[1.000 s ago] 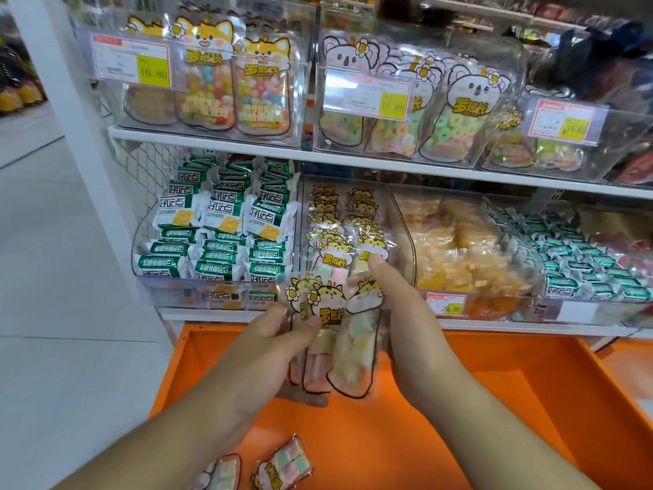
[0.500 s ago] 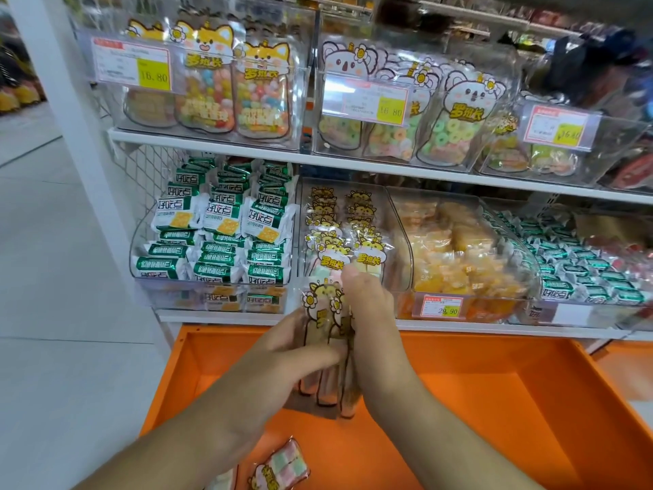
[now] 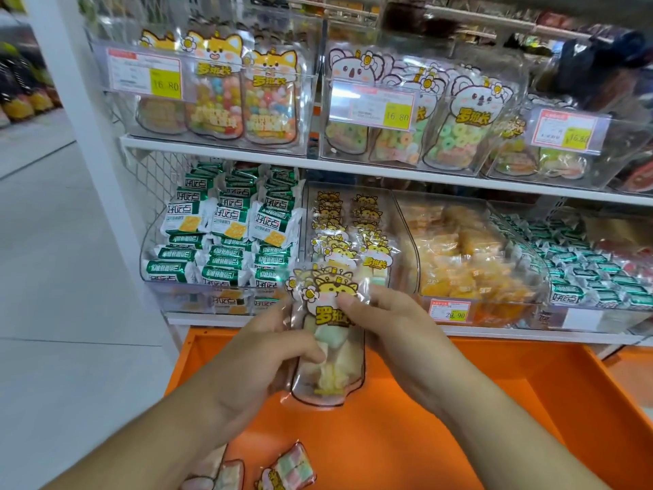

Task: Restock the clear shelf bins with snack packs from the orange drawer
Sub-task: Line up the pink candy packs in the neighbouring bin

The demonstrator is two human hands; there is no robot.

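Both hands pinching snack packs: left hand at side, right hand near top. Light, soft, slippery film; hold by edges.

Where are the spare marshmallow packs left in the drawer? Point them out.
Head view, bottom centre-left: the loose packs lie on the orange drawer floor, below the left hand and the bundle both hands hold.

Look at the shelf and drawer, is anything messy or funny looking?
A little. A few clear marshmallow snack packs lie loose and tilted on the floor of the orange drawer. In the clear bin of green-and-white cracker packs, the lower packs lie upside down. Nothing looks torn or spilled.
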